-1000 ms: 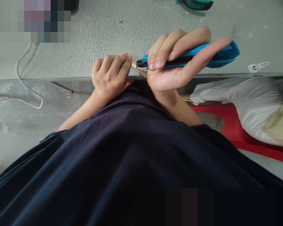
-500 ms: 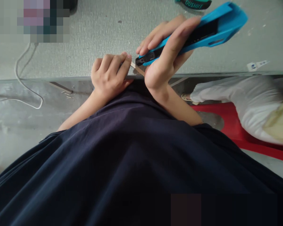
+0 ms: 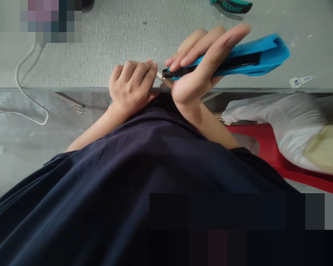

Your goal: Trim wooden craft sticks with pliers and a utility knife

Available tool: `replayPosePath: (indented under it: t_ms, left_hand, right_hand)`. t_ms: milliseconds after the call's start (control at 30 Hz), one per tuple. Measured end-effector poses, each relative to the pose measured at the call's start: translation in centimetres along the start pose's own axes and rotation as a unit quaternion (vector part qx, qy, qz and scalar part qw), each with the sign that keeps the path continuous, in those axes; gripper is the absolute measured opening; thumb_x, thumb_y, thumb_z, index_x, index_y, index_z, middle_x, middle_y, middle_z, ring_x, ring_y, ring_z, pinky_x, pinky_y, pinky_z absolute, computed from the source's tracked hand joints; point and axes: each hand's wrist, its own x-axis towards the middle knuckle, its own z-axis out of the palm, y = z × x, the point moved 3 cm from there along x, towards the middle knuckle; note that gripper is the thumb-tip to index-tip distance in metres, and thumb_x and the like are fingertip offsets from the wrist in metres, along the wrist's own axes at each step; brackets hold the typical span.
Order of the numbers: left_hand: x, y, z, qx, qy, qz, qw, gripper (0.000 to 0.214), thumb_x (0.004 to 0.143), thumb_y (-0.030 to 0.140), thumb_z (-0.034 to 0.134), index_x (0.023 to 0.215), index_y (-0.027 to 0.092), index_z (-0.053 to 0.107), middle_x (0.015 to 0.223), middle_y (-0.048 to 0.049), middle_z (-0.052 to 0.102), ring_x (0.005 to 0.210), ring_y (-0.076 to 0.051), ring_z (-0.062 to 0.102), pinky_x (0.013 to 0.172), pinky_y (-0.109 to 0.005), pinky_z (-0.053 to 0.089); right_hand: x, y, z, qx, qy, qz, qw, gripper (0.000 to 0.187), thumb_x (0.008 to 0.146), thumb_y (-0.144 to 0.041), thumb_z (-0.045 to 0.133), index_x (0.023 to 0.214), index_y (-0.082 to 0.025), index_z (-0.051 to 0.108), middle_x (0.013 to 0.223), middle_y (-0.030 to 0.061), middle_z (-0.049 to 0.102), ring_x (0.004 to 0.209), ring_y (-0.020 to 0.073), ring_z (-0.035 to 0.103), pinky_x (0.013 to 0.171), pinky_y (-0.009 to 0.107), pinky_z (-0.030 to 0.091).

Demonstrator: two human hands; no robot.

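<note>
My left hand (image 3: 133, 83) rests at the table's front edge, its fingers curled and pinching the end of a thin, light-brown strip (image 3: 166, 80). The strip runs across the gap to the heel of my right hand, where its other end is hidden. My right hand (image 3: 202, 66) holds a blue-and-black stapler (image 3: 244, 61), with its fingers along the far side and the thumb stretched across the top. The stapler's dark nose points left and lies close over the strip; whether they touch, I cannot tell. Its broad blue end reaches out to the right.
On the grey table (image 3: 105, 37) are a black-and-green item (image 3: 234, 5) at the back and a small white label (image 3: 301, 80) at the right. A white cable (image 3: 19, 70) hangs off the left side. Beside me, a person in light trousers (image 3: 274, 111) sits on a red stool (image 3: 262, 138).
The stapler's broad blue end has swung toward me, and my right thumb now reaches farther over it. My left hand still pinches the strip. The view has shifted slightly.
</note>
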Motion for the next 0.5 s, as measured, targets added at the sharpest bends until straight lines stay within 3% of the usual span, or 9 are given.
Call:
replayPosePath:
  t_ms: [133,333,433,500]
  left_hand:
    - [0.0,0.7,-0.9,-0.005,-0.011,-0.016,1.000,0.103,0.102,0.101,0.034,0.167,0.028,0.067,0.161,-0.0232,0.073,0.141,-0.049,0.065,0.112,-0.071,0.043]
    - [0.0,1.0,-1.7,-0.027,-0.019,-0.024,0.999,0.086,0.105,0.095,0.039,0.161,0.037,0.069,0.156,-0.0182,0.076,0.146,-0.048,0.065,0.112,-0.068,0.047]
    - [0.0,0.7,-1.4,-0.030,-0.006,-0.012,0.999,0.085,0.105,0.095,0.040,0.160,0.037,0.069,0.156,-0.0167,0.076,0.143,-0.047,0.065,0.114,-0.068,0.047]
    - [0.1,0.4,-1.0,-0.024,0.003,-0.008,1.000,0.090,0.104,0.097,0.039,0.162,0.034,0.068,0.155,-0.0174,0.077,0.140,-0.046,0.065,0.114,-0.068,0.047]
  right_hand:
    - [-0.3,0.5,-0.3,0.053,0.023,0.006,0.998,0.072,0.116,-0.084,0.037,0.074,-0.027,0.046,0.066,-0.0063,0.032,0.057,0.0077,0.058,0.065,0.028,0.058]
    - [-0.2,0.5,0.0,0.082,0.047,-0.029,0.995,0.069,0.115,-0.084,0.043,0.074,-0.028,0.045,0.067,-0.0054,0.030,0.055,0.0094,0.049,0.059,0.029,0.051]
    - [-0.1,0.0,0.0,0.117,0.039,-0.079,0.989,0.062,0.119,-0.070,0.051,0.074,-0.027,0.050,0.069,-0.0058,0.035,0.056,0.0079,0.049,0.057,0.027,0.048]
    - [-0.1,-0.4,0.0,0.138,0.030,-0.097,0.985,0.063,0.122,-0.064,0.047,0.072,-0.026,0.050,0.067,-0.0061,0.035,0.055,0.0064,0.048,0.056,0.025,0.045]
